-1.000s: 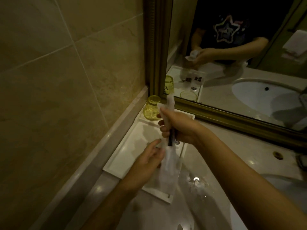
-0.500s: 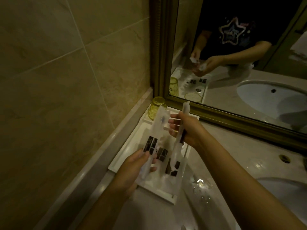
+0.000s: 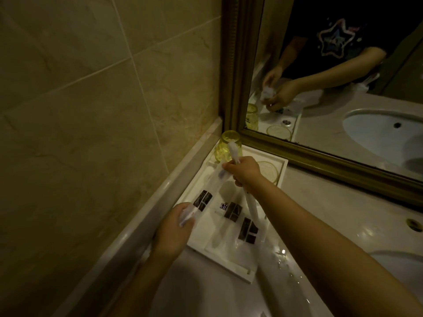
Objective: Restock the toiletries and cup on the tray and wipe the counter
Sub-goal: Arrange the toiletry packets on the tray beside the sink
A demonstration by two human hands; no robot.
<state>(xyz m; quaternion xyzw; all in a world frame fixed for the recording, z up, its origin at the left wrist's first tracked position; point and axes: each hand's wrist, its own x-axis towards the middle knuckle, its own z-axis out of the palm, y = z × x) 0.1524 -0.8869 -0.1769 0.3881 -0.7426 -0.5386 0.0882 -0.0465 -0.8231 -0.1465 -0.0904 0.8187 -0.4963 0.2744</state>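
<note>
Both hands are spreading apart over the tray (image 3: 282, 164), left hand (image 3: 176, 227) and right hand (image 3: 246, 171) each pinching one wrapped toothbrush (image 3: 206, 195), lowering them for placement.

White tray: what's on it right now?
On the white tray: an upturned yellow cup at the far corner, a round yellow coaster, and flat packets with dark labels. The right hand and left hand cover part of its surface.

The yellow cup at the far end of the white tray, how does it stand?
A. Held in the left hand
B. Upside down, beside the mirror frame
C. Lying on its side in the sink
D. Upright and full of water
B: the yellow cup stands mouth-down on the white tray, next to the mirror frame.
</note>
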